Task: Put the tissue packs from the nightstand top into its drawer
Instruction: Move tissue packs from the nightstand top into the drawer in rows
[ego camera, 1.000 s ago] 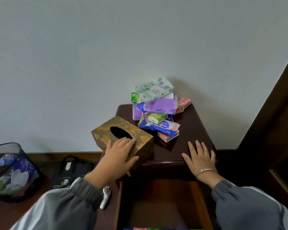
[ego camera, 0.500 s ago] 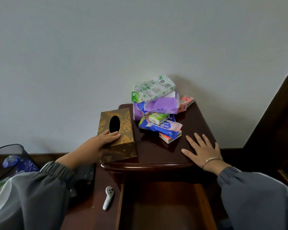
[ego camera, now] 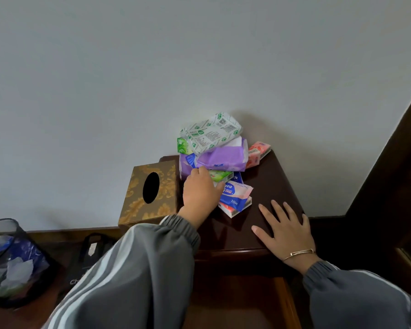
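The left hand (ego camera: 201,193) reaches into the heap of tissue packs (ego camera: 220,160); its fingers bend round the small green cardboard pack (ego camera: 221,176), with the thumb at the lower edge of this pack; the right hand (ego camera: 285,229) lies flat with spread, straight fingers on the dark brown wooden nightstand (ego camera: 278,181) and holds nothing; the heap stands at the back of the nightstand top, against the wall, with a white and green plastic pack (ego camera: 211,134) uppermost; just beside it on the left stands a gold patterned tissue box (ego camera: 150,191); the open wooden drawer (ego camera: 237,305) is below the front edge; a dark mesh waste bin (ego camera: 12,264) is far to the left.
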